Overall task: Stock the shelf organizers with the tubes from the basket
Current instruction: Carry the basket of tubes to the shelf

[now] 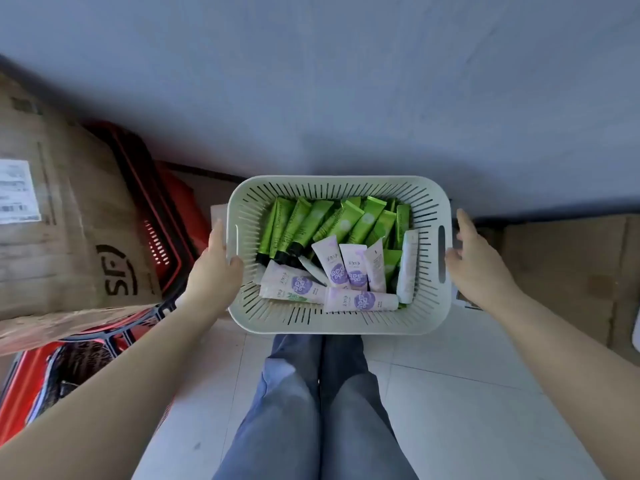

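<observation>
A pale green slotted basket [341, 325] sits on the floor in front of my legs. It holds several green tubes [346, 223] leaning at the back and several white tubes with purple labels [356, 271] at the front. My left hand [214, 271] grips the basket's left rim, thumb over the edge and fingers outside. My right hand [476, 261] is at the right side, next to the handle slot [442, 254], fingers relaxed and holding nothing. I cannot tell if it touches the rim. No shelf organizers are in view.
A large cardboard box [62, 237] stands at the left over stacked red shopping baskets [162, 237]. Flat cardboard [568, 271] lies at the right. A grey wall [346, 98] rises just behind the basket. White floor tiles [433, 393] run beside my legs.
</observation>
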{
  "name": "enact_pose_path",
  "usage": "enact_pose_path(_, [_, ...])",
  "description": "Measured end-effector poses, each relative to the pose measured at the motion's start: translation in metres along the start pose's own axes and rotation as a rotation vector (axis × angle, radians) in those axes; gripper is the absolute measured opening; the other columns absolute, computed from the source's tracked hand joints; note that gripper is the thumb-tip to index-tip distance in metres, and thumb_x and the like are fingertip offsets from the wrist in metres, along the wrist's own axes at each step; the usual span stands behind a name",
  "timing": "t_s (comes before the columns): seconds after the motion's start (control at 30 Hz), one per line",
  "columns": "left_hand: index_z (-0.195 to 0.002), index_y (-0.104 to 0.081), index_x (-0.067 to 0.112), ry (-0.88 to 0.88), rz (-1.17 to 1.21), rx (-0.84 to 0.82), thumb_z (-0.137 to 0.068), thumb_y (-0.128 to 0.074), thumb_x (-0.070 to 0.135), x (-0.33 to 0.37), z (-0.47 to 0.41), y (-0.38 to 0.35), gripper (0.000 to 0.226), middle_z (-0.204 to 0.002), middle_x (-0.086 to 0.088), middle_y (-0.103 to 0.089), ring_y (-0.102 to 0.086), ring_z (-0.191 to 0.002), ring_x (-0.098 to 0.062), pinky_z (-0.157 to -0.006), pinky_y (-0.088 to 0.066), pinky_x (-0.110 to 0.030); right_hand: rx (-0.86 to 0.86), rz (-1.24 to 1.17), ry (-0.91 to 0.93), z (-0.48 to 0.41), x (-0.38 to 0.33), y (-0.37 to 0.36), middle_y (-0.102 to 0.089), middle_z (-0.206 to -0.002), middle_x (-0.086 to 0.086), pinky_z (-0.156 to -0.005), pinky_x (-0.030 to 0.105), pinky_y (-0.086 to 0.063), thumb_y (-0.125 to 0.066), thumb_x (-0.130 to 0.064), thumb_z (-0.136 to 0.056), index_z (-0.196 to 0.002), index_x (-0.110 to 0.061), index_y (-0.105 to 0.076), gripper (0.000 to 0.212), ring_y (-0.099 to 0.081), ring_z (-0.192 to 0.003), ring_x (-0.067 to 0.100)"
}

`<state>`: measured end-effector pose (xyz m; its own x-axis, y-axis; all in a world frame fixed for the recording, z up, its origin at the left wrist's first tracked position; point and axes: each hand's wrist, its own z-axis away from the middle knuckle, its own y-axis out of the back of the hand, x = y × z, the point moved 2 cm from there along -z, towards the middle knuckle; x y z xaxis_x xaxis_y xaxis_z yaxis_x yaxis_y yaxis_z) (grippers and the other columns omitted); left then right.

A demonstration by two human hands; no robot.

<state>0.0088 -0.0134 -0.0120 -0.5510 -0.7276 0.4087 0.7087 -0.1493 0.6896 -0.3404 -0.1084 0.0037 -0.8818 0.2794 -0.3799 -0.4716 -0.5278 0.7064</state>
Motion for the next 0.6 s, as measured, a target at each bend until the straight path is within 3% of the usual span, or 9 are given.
enact_pose_path(0.07, [-0.146,-0.010,0.036,-0.018,-0.026,0.004,-0.089,-0.037,0.011,-0.001,-0.005,-0.004,0.068,-0.099,0.004,-0.058,-0.060,-0.073,-0.025,-0.064,-0.048,-0.036,-0.040,-0.024,0.016,-0.005,-0.001,-0.004,-0.055,-0.123,0.011,-0.083,0.041,-0.047,-0.034,-0.009,-0.094,-0.147,-0.035,-0.012,0.062,-0.056,-0.101,0.032])
enact_pose_path(0.23, [-0.147,-0.011,0.035,0.011,-0.031,-0.007,-0.089,-0.032,0.003,-0.008,-0.013,-0.009,0.069,-0.087,-0.008,-0.062,-0.058,-0.066,-0.025,-0.052,-0.044,-0.032,-0.077,-0.028,-0.039,-0.011,0.004,-0.014,-0.056,-0.111,0.013,-0.073,0.036,-0.046,-0.030,-0.009,-0.097,-0.148,-0.040,-0.001,0.067,-0.055,-0.087,0.026])
enact_pose_path(0.33, [-0.147,-0.007,0.037,0.035,-0.007,-0.015,-0.092,-0.034,0.003,-0.005,-0.018,-0.009,0.071,-0.099,-0.008,-0.063,-0.061,-0.073,-0.027,-0.059,-0.052,-0.040,-0.075,-0.042,-0.058,-0.018,0.003,-0.017,-0.054,-0.120,0.016,-0.079,0.043,-0.051,-0.030,-0.009,-0.098,-0.147,-0.039,0.008,0.069,-0.058,-0.090,0.030])
enact_pose_path(0.43, [-0.146,-0.001,0.042,0.019,0.034,0.005,-0.091,-0.034,-0.001,0.001,-0.021,-0.008,0.078,-0.109,-0.005,-0.060,-0.063,-0.081,-0.027,-0.068,-0.056,-0.048,-0.037,-0.070,-0.058,-0.022,0.000,-0.016,-0.053,-0.113,0.013,-0.071,0.040,-0.051,-0.032,-0.011,-0.098,-0.145,-0.043,0.011,0.072,-0.057,-0.079,0.026])
enact_pose_path(0.5, [-0.145,0.003,0.045,-0.011,0.014,0.021,-0.088,-0.034,-0.005,0.003,-0.024,-0.008,0.084,-0.107,-0.005,-0.059,-0.062,-0.080,-0.025,-0.067,-0.056,-0.047,-0.007,-0.099,-0.039,-0.027,-0.002,-0.014,-0.052,-0.107,0.011,-0.065,0.035,-0.047,-0.036,-0.006,-0.096,-0.144,-0.045,0.011,0.078,-0.053,-0.076,0.021])
enact_pose_path(0.6, [-0.144,0.007,0.046,-0.014,0.006,0.042,-0.086,-0.035,-0.007,-0.003,-0.029,-0.002,0.089,-0.101,-0.006,-0.057,-0.060,-0.075,-0.026,-0.066,-0.056,-0.046,0.008,-0.082,-0.026,-0.026,-0.003,-0.016,-0.051,-0.100,0.012,-0.067,0.039,-0.050,-0.037,-0.001,-0.093,-0.143,-0.047,0.010,0.083,-0.053,-0.074,0.022])
